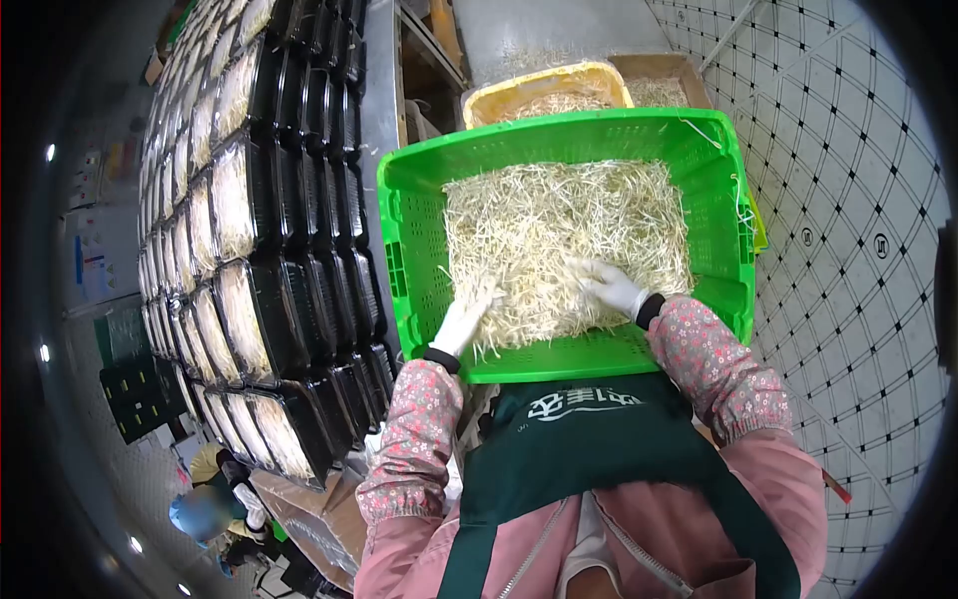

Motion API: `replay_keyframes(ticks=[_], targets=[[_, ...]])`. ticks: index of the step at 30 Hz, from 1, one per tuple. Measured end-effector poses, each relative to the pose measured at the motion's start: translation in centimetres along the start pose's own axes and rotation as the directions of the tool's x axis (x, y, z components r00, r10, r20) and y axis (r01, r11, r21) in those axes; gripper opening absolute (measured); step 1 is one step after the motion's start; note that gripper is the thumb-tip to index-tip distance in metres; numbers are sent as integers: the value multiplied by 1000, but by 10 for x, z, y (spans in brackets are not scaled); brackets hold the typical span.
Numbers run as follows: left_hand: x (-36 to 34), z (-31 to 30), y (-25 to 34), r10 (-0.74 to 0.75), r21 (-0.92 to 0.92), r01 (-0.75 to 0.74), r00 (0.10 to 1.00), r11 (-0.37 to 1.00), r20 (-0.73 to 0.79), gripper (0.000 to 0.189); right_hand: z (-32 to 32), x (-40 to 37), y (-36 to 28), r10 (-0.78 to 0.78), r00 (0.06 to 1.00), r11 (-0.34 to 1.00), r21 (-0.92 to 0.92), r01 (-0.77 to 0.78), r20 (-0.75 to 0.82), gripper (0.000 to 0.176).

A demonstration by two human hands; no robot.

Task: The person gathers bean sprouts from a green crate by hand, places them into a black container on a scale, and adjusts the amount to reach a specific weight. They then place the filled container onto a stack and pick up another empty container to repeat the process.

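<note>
White-gloved left hand [467,321] and right hand [613,289] lay open among pale strands [569,235] in a green crate [419,344]

Both arms reached forward from the body, and both hands came in over the near part of the crate. The left forearm, in a floral sleeve cover [414,429], ran almost straight ahead; its wrist crossed the crate's near left corner, with the fingers loosely extended forward and slightly inward. The right forearm slanted forward and inward, and that hand pointed toward the left one, its fingers slightly parted and gently bent. A gap filled with strands separated the two hands. Neither hand was closed into a fist; the fingertips met the loose mass, but whether they had pinched any strands could not be told.

The strands formed a broad, tangled layer inside the crate, which was directly in front of the dark green apron [589,439]. Just beyond its far rim stood a yellow tub [549,77] and a brown box [654,66], each with similar strands inside. Black trays [289,200] with pale contents were stacked high on the left. A person in a blue cap [198,512] was at the lower left, well apart from the hands. Patterned flooring [838,240] spread out on the right.
</note>
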State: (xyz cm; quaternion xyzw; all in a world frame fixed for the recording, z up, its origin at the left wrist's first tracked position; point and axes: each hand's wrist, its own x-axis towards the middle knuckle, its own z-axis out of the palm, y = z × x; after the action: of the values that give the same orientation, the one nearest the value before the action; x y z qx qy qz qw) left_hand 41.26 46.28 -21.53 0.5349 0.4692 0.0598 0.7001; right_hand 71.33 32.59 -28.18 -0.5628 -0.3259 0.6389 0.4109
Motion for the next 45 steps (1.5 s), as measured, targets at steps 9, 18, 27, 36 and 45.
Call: replay_keyframes(ticks=[9, 18, 27, 36, 45], targets=[[48, 5, -59, -26, -161, -25, 952, 987, -306, 67, 1, 49, 82, 58, 846, 974, -156, -164, -530, 54], [-13, 108, -4, 28, -421, -261, 875, 869, -484, 56, 100, 7, -77, -166, 979, 934, -336, 118, -116, 67], [-1, 9, 25, 86, 186, 1, 886, 983, -456, 92, -28, 134, -94, -56, 990, 952, -307, 14, -129, 84], [157, 0, 49, 472, 845, -188, 877, 501, -85, 76, 1, 171, -53, 31, 953, 712, -663, -232, -300, 96], [-15, 8, 10, 73, 859, -343, 937, 379, 342, 111, 63, -15, -56, 54, 952, 392, -884, 256, 300, 99]])
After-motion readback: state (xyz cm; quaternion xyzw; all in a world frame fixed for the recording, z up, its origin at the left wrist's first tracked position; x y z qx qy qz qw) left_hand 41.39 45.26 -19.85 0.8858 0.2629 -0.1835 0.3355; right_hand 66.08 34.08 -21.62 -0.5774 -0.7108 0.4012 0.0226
